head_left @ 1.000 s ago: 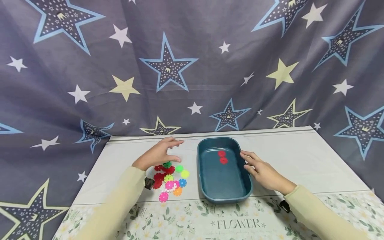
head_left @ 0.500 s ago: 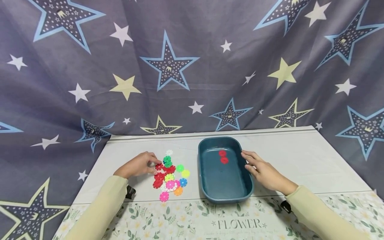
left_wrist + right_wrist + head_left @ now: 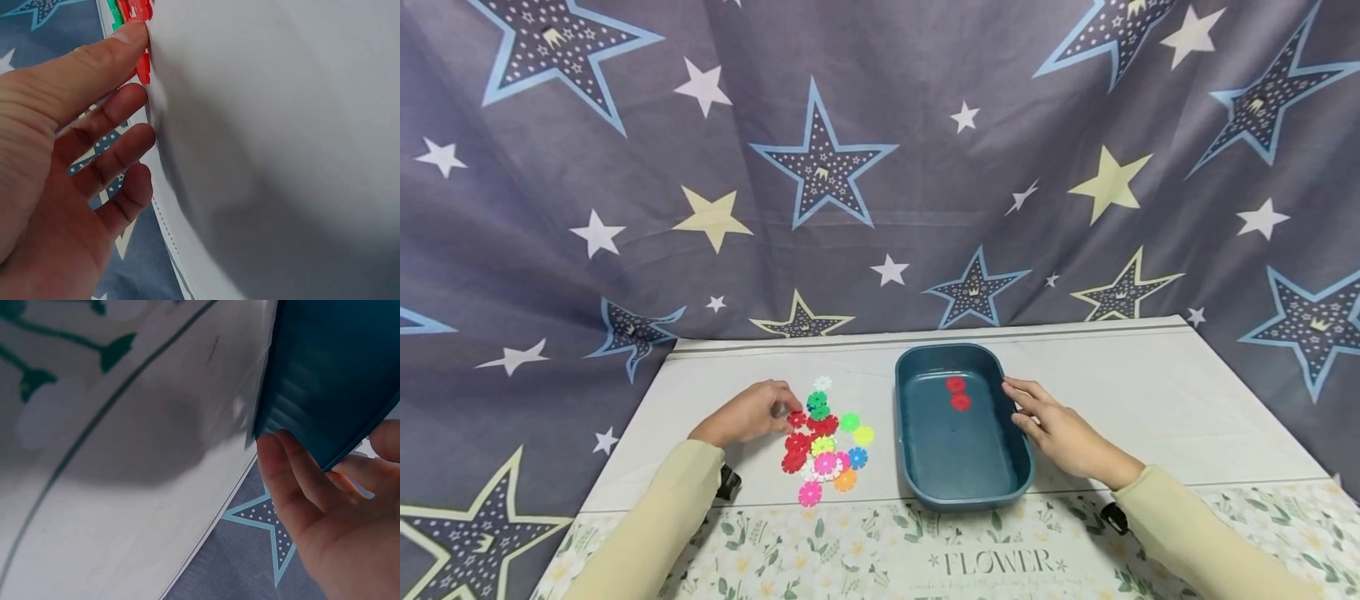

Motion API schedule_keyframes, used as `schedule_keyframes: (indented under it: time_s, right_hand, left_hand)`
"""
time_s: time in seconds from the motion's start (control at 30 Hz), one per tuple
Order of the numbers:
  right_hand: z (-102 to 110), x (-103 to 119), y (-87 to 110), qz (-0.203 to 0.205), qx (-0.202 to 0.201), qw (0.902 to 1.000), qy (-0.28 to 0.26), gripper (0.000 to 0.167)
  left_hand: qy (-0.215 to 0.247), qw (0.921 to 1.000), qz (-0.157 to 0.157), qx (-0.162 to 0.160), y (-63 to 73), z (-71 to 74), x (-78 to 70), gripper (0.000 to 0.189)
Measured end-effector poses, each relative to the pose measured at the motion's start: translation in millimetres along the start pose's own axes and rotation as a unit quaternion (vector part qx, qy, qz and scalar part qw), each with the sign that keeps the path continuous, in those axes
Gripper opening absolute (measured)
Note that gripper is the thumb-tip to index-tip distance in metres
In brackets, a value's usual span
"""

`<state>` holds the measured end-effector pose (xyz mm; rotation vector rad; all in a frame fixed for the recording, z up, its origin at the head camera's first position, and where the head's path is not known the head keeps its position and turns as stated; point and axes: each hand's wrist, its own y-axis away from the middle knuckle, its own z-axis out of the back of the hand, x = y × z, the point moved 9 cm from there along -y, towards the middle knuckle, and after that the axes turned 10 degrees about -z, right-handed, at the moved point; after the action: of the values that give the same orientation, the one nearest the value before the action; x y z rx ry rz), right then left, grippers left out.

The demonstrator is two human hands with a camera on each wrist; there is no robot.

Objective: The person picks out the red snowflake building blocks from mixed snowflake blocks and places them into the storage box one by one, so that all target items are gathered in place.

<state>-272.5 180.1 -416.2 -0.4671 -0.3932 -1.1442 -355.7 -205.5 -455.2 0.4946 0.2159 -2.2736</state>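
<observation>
In the head view my left hand (image 3: 751,412) is at the left side of a loose pile of flower-shaped plastic discs. Its thumb and forefinger pinch a red flower-shaped disc (image 3: 797,419) at the pile's edge. In the left wrist view the red edge (image 3: 144,69) shows just under the thumb tip, with the other fingers loosely bent. My right hand (image 3: 1060,429) holds the right rim of a dark blue plastic tub (image 3: 955,502); in the right wrist view, some fingertips (image 3: 275,447) press its outer wall. Two red discs (image 3: 958,393) lie inside the tub.
Around the pile lie green discs (image 3: 850,422), a yellow disc (image 3: 863,436), a blue disc (image 3: 857,457), an orange disc (image 3: 845,479) and a pink disc (image 3: 810,493). A star-patterned curtain (image 3: 880,167) hangs behind the white, flower-printed tablecloth (image 3: 1120,375).
My left hand has come down from above the pile and moved left, then closed its fingertips on a red disc. The right hand stays at the tub's rim.
</observation>
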Motion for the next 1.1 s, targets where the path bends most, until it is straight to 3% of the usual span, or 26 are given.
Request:
schedule_keyframes:
  time_s: [0.27,0.43,0.67,0.8,0.97,1.1]
  right_hand:
    - [2,0,0.3,0.002,-0.008,0.9999,0.007,0.049]
    - [2,1,0.9,0.002,-0.011,0.9999,0.010,0.048]
    - [2,1,0.9,0.003,-0.009,0.9999,0.007,0.048]
    - [3,2,0.8,0.004,-0.011,0.9999,0.007,0.048]
    - [3,2,1.2,0.004,-0.012,0.9999,0.010,0.048]
    - [2,1,1.5,0.000,-0.008,0.9999,0.006,0.048]
  left_hand:
    - [-0.020,0.9996,0.019,-0.004,-1.6,-0.7,-2.8,0.024]
    - [-0.026,0.9996,0.002,-0.006,-3.9,-2.0,-10.5,0.027]
    - [-0.007,0.9994,-0.022,0.023,-1.2,-5.1,-19.1,0.029]
    - [-0.001,0.9992,-0.021,0.033,0.3,-5.0,-21.5,0.031]
    - [-0.010,0.9994,-0.008,0.032,1.0,-4.9,-19.8,0.030]
    - [-0.034,0.9992,-0.015,0.014,1.1,0.1,-22.4,0.028]
